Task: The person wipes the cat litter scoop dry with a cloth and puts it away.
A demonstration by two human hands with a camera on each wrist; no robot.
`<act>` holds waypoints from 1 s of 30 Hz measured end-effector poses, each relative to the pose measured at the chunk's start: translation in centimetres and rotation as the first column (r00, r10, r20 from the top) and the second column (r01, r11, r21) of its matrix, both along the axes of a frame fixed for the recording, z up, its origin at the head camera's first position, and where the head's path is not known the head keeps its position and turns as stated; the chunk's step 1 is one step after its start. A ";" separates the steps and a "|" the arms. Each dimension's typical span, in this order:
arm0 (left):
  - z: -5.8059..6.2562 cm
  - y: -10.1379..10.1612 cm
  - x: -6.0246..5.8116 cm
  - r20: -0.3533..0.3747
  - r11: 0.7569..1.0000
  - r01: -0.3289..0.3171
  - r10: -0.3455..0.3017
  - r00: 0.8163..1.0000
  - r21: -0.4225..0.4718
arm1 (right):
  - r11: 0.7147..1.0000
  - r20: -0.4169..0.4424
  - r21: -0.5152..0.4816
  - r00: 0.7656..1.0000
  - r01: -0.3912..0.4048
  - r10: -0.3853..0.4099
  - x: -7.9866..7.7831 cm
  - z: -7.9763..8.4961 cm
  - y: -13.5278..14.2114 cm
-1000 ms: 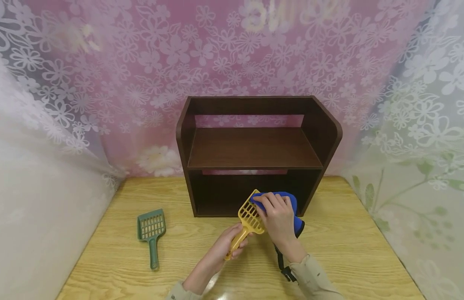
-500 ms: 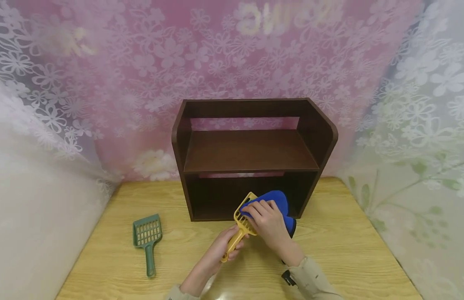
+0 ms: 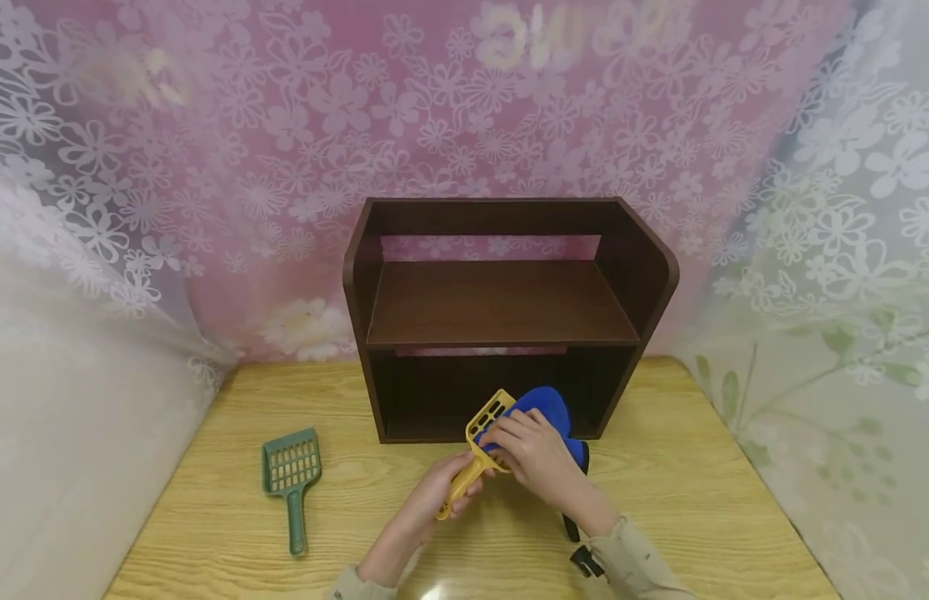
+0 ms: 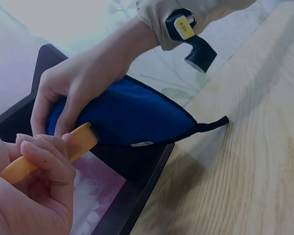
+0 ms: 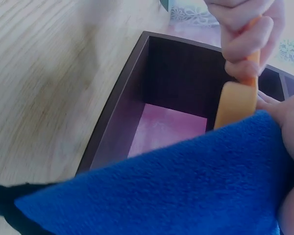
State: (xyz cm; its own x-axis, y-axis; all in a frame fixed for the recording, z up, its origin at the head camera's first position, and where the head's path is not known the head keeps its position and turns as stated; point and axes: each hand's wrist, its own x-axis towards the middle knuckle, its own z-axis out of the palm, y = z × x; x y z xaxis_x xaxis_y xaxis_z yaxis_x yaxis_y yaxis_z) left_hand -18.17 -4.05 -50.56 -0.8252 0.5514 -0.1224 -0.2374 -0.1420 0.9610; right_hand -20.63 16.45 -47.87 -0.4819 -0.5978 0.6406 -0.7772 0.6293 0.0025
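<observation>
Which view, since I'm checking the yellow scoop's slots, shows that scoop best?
The head view: there the yellow scoop shows its handle and several slots, though the right hand and blue cloth cover part. Both wrist views show only pieces of it, no clear slots.

The head view looks forward and down over the counter (image 3: 681,517) and brown shelf (image 3: 501,300); the left wrist's, close in, faces the right hand (image 4: 78,85); the right wrist's, close by the blue cloth (image 5: 176,186), faces the left hand (image 5: 242,36); all three share the yellow scoop (image 4: 83,143).
</observation>
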 end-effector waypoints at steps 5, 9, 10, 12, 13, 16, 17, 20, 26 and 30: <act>-0.3 -0.3 -0.2 -0.002 1.000 -0.019 0.019 1.000 -0.001 | 0.997 0.006 0.081 1.000 -0.009 0.009 0.3 0.2 0.5; -0.5 -0.7 -0.2 0.003 1.000 -0.029 0.029 1.000 0.006 | 0.988 0.018 0.154 1.000 -0.004 0.001 0.7 0.5 0.8; -0.6 -0.7 -0.1 0.001 0.999 -0.033 0.033 0.999 0.006 | 0.985 0.022 0.175 1.000 -0.002 -0.002 0.9 0.6 0.8; -0.7 -1.0 -0.1 -0.007 0.999 -0.037 0.037 0.999 0.007 | 0.976 0.017 0.219 1.000 0.007 -0.011 1.1 0.8 0.9; -0.7 -1.0 -0.1 -0.014 0.999 -0.037 0.037 0.999 0.008 | 0.971 0.009 0.240 1.000 0.016 -0.019 1.3 0.8 1.0; -0.8 -1.2 -0.1 -0.043 1.000 -0.026 0.026 0.999 0.003 | 0.959 -0.014 0.280 0.999 0.041 -0.039 1.7 1.0 1.1; -0.7 -1.3 -0.1 -0.053 1.000 -0.018 0.018 0.998 0.001 | 0.959 -0.020 0.280 0.999 0.050 -0.046 1.7 1.0 1.2; -0.5 -1.5 -0.1 -0.073 1.000 0.001 -0.002 0.997 -0.012 | 0.964 -0.028 0.254 0.997 0.073 -0.068 1.7 1.0 1.7; -0.1 -1.8 0.0 -0.073 0.999 0.032 -0.034 0.997 -0.021 | 0.979 -0.059 0.181 0.995 0.092 -0.083 1.8 0.9 2.5; 0.0 -1.9 0.1 -0.074 0.999 0.038 -0.040 0.996 -0.021 | 0.981 -0.074 0.162 0.993 0.104 -0.093 1.9 1.0 2.9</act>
State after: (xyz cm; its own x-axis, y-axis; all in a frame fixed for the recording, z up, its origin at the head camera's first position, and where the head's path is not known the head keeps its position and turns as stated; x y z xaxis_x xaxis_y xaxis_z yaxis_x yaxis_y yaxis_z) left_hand -18.09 -6.00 -50.55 -0.8103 0.5815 -0.0725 -0.1703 -0.1153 0.9786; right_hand -18.73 19.38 -46.86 -0.5038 -0.6498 0.5691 -0.7064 0.6891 0.1614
